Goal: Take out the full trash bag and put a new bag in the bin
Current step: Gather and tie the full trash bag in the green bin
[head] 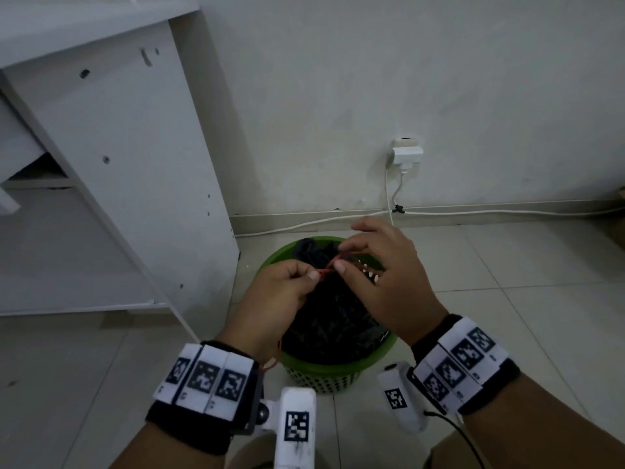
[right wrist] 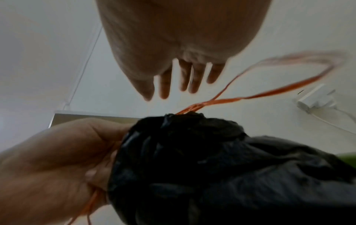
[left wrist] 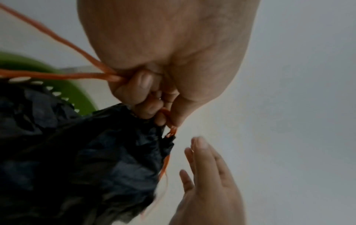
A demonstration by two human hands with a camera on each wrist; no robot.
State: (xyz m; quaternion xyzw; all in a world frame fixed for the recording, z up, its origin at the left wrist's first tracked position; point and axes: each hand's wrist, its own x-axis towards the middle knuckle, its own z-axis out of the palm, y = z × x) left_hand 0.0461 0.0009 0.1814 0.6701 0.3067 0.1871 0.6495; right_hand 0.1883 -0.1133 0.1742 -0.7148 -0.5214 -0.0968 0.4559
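A green perforated bin (head: 321, 374) stands on the tiled floor with a full black trash bag (head: 331, 319) in it. My left hand (head: 287, 286) grips the bag's gathered neck together with an orange string (head: 326, 269). In the left wrist view, the curled fingers (left wrist: 144, 91) clamp the string (left wrist: 57, 75) above the bag (left wrist: 77, 152). My right hand (head: 382, 275) hovers over the bin, thumb and forefinger beside the string. Its fingers (right wrist: 183, 76) are straight and spread in the right wrist view. There a string loop (right wrist: 269, 94) swings free to the right.
A white cabinet panel (head: 135, 164) stands close on the bin's left. Behind the bin is the wall, with a plugged-in charger (head: 406, 154) and a white cable (head: 473, 211) along the skirting. Tiled floor (head: 507, 282) spreads to the right.
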